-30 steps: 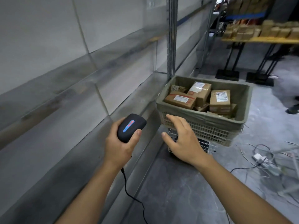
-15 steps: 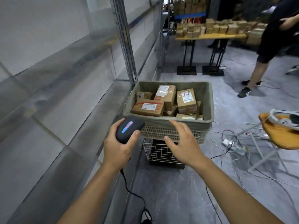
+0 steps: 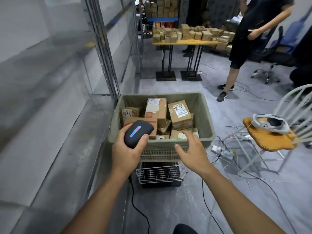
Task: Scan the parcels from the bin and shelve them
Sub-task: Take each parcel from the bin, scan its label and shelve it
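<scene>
A green fabric-lined bin point(image 3: 205, 115) stands ahead of me on a wire basket stand, filled with several brown cardboard parcels point(image 3: 179, 114) bearing white labels. My left hand point(image 3: 129, 152) grips a black corded scanner point(image 3: 138, 133) with a glowing blue and red strip, held over the bin's near left corner. My right hand point(image 3: 192, 150) hovers with spread fingers above the bin's near rim, holding nothing. Grey metal shelves point(image 3: 55, 132) run along my left side.
A person in black stands at the back right. A wooden table point(image 3: 184, 42) with many small boxes stands behind the bin. A chair point(image 3: 268, 137) holding a headset is at the right. Cables and a power strip point(image 3: 221, 151) lie on the floor.
My view swung right and closer to the bin. My left hand carried the scanner forward over the bin's corner. My right hand rose from the bin's front to just above its rim.
</scene>
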